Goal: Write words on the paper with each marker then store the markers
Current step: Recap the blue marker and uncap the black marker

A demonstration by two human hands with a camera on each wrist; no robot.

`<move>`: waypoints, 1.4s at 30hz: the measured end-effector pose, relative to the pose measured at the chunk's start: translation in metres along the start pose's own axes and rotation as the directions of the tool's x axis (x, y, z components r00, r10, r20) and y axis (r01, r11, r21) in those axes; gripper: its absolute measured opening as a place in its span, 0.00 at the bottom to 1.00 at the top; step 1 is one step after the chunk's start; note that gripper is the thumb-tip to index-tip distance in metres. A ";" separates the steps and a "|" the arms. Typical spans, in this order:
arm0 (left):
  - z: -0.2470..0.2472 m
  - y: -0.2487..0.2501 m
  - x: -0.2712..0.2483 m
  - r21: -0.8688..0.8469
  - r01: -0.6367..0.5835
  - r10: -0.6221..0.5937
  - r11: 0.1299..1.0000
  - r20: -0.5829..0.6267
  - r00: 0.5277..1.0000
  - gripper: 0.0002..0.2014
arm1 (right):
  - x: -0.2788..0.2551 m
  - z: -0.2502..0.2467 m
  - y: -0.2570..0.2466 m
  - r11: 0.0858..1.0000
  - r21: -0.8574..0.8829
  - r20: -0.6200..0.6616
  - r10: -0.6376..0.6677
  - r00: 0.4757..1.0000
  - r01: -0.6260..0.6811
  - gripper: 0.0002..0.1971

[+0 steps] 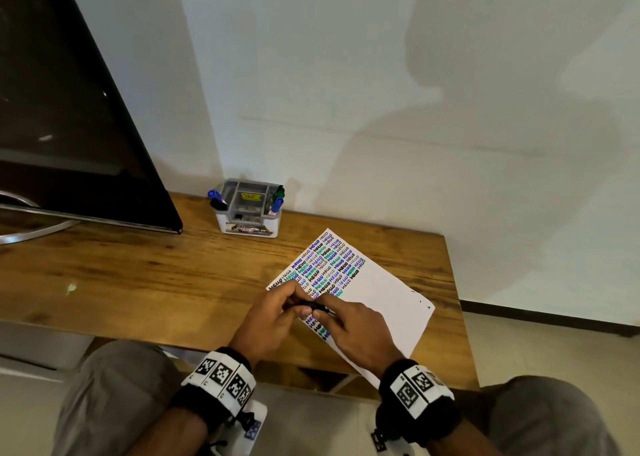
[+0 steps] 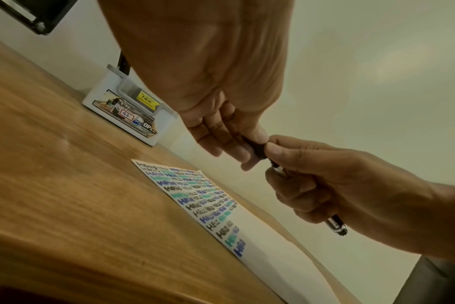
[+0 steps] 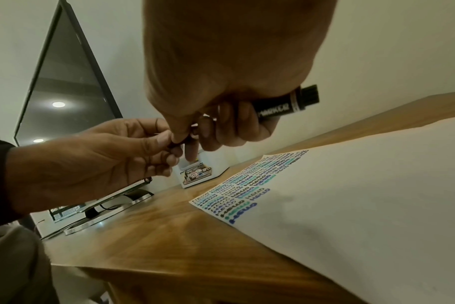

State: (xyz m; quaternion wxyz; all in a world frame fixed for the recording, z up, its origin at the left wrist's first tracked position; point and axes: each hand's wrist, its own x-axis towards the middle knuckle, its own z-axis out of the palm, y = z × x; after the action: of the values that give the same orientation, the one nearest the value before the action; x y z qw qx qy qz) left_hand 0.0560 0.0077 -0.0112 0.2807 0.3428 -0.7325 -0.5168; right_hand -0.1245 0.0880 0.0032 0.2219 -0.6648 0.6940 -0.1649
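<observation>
You hold a black marker (image 3: 286, 107) above the paper's near edge, its body labelled "MARKER" jutting from your fist at upper right of the right wrist view; its cap end (image 2: 257, 147) is pinched at centre of the left wrist view. The white paper (image 1: 388, 299) lies slanted at lower centre-right, rows of "HELLO" in black, blue and green filling its far part. Blue and green markers (image 1: 278, 199) stand capped in the organizer (image 1: 249, 227) at centre.

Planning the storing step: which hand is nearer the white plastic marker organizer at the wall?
Left. The left hand sits below the white plastic marker organizer, slightly right; the right hand is farther right, over the paper.
</observation>
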 end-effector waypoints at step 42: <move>0.017 -0.051 0.009 0.768 -0.226 0.046 0.600 0.249 0.968 0.21 | 0.092 -0.080 0.131 0.914 -0.014 -0.113 0.400 0.909 -0.404 0.09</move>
State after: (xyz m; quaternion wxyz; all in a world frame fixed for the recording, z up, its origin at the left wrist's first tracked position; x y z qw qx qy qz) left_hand 0.0478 -0.0016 -0.0645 0.0630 0.3197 -0.9335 -0.1498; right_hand -0.2797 -0.0008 -0.0061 0.2009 -0.5018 0.8299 -0.1381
